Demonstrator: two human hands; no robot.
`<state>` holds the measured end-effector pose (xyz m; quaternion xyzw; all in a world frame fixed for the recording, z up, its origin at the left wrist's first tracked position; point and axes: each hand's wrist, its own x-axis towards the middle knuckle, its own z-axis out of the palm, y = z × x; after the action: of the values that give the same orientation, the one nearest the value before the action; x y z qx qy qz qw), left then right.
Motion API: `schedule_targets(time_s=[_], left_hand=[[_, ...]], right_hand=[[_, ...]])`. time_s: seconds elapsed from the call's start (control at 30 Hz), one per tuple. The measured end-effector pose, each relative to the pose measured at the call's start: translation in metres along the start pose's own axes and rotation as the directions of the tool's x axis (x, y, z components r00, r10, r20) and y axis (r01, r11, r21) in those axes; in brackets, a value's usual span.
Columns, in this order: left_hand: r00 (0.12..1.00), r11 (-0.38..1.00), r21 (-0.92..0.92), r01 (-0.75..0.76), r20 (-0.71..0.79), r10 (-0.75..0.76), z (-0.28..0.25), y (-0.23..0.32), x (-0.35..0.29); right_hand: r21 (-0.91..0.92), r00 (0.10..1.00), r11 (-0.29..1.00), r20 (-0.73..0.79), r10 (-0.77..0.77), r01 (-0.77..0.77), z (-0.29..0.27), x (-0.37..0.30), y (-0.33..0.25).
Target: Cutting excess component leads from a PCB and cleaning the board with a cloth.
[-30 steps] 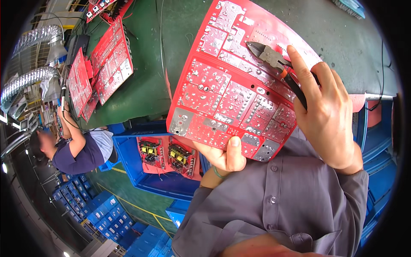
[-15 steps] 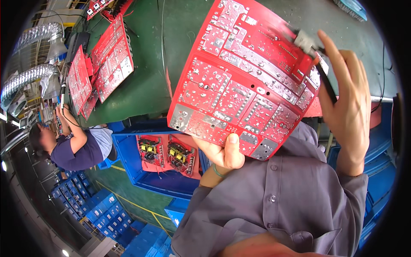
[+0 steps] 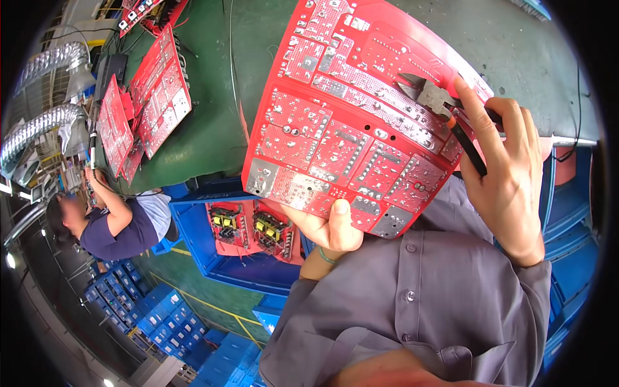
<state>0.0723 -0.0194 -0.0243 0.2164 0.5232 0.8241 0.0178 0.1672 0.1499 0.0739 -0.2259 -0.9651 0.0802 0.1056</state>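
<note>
My left hand [image 3: 338, 231] grips a large red circuit board [image 3: 293, 138] at its near edge, thumb on top and fingers underneath. The board is tilted up, showing its soldered side with rows of solder joints. My right hand [image 3: 506, 158] is closed round the black and orange handles of a pair of side cutters [image 3: 437, 100]. The cutters' jaws are parted and lie over the board's upper right part; whether they touch it I cannot tell.
Several more red boards [image 3: 158, 93] lean together at the left of the green table [image 3: 213, 129]. Below the table's edge, a blue bin [image 3: 255, 280] holds two red boards with yellow parts [image 3: 272, 231]. A co-worker [image 3: 116, 219] stands far left, near silvery ducts [image 3: 51, 68].
My right hand has brought the cutters left and down over the board, and their jaws now show sharply. The board has shifted slightly to the left.
</note>
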Motion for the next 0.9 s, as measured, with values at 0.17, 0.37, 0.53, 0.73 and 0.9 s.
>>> schedule_targets(time_s=[0.17, 0.37, 0.53, 0.73, 0.9], left_hand=[[0.999, 0.999, 0.008, 0.04, -0.014, -0.04, 0.001, 0.004, -0.001], [0.999, 0.999, 0.021, 0.037, 0.02, -0.037, 0.0, 0.006, 0.0], [0.999, 1.0, -0.005, 0.019, -0.026, -0.019, 0.002, 0.001, 0.0], [0.989, 0.993, 0.099, -0.071, -0.122, 0.083, 0.01, -0.007, 0.004], [0.992, 0.985, 0.162, -0.058, -0.103, 0.075, 0.009, -0.004, 0.005]], right_hand=[[0.028, 1.0, 0.999, -0.008, -0.023, 0.023, 0.002, 0.004, -0.002], [0.175, 0.999, 0.984, -0.017, 0.04, -0.037, 0.001, -0.001, 0.0], [0.068, 0.998, 0.997, -0.037, 0.045, -0.043, 0.0, 0.001, 0.007], [0.041, 0.995, 0.996, -0.06, 0.076, -0.074, -0.005, -0.009, 0.019], [0.038, 1.0, 0.999, 0.022, 0.001, -0.002, -0.006, -0.019, 0.012]])
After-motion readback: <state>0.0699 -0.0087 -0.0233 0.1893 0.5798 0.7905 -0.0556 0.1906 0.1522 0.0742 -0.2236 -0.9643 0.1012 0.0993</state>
